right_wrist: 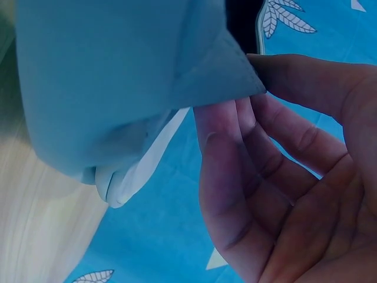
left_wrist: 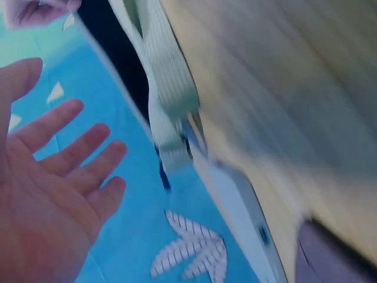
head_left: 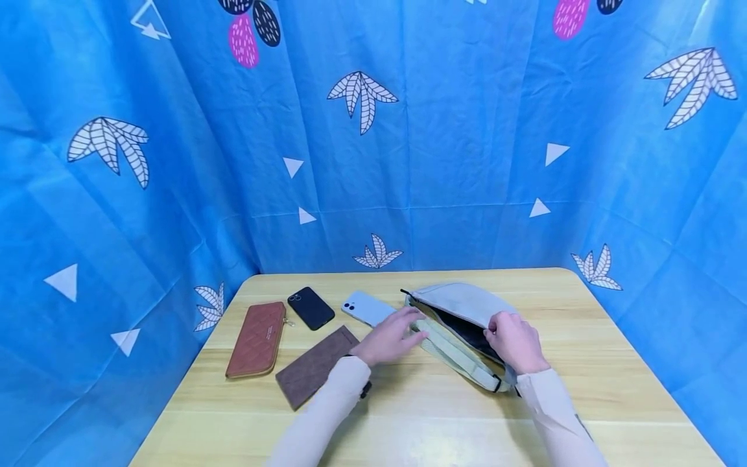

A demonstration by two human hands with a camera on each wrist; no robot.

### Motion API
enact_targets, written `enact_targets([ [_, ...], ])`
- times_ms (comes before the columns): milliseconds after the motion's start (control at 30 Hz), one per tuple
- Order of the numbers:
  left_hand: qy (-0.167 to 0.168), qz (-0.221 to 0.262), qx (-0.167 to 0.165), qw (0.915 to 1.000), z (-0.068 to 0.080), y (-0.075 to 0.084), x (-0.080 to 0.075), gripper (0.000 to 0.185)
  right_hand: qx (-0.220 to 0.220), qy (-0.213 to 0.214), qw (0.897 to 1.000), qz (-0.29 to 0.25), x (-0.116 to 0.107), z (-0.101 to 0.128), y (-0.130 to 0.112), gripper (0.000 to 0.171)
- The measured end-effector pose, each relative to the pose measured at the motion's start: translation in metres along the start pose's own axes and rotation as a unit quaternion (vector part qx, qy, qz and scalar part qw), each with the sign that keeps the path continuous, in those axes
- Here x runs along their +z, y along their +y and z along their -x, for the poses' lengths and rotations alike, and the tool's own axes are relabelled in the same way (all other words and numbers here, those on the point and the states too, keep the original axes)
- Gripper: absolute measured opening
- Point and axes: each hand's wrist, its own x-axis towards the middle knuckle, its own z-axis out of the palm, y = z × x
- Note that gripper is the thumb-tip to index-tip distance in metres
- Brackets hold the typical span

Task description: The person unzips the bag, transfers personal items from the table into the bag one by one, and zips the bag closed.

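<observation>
A pale grey waist bag [head_left: 467, 300] lies on the table with its zipped mouth partly open on a dark inside. My right hand [head_left: 516, 340] pinches the edge of that mouth between thumb and fingers; in the right wrist view the bag's fabric corner [right_wrist: 232, 76] sits between them. My left hand [head_left: 390, 338] hovers by the bag's light green strap [head_left: 458, 358], its fingers [left_wrist: 70, 127] spread and holding nothing in the left wrist view. Behind that hand lies a light blue phone [head_left: 366, 307], partly hidden by it.
Left of the hands lie a dark brown wallet [head_left: 315, 368], a black phone [head_left: 312, 309] and a reddish-brown zip wallet [head_left: 257, 340]. They rest on a light wooden table [head_left: 420, 421]. A blue patterned cloth [head_left: 455, 162] hangs around its back and sides.
</observation>
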Motion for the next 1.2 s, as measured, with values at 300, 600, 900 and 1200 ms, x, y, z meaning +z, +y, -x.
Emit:
enact_targets([
  [300,0.108,0.073,-0.078,0.9884,0.034,-0.05,-0.037,0.05,0.003,-0.004,1.0,-0.003,-0.001,-0.001,-0.002,0.022],
  [600,0.187,0.111,-0.17,0.9611,0.062,-0.089,-0.076,0.049,0.008,-0.011,1.0,-0.007,-0.005,-0.002,-0.003,0.022],
  [900,0.229,0.104,-0.252,0.9345,0.096,-0.129,-0.103,0.057,0.01,-0.011,1.0,-0.012,-0.007,-0.002,-0.002,0.022],
  [1200,0.226,0.082,-0.354,0.9036,0.139,-0.163,-0.118,0.079,0.011,-0.014,1.0,-0.013,-0.003,0.002,0.0,0.023],
])
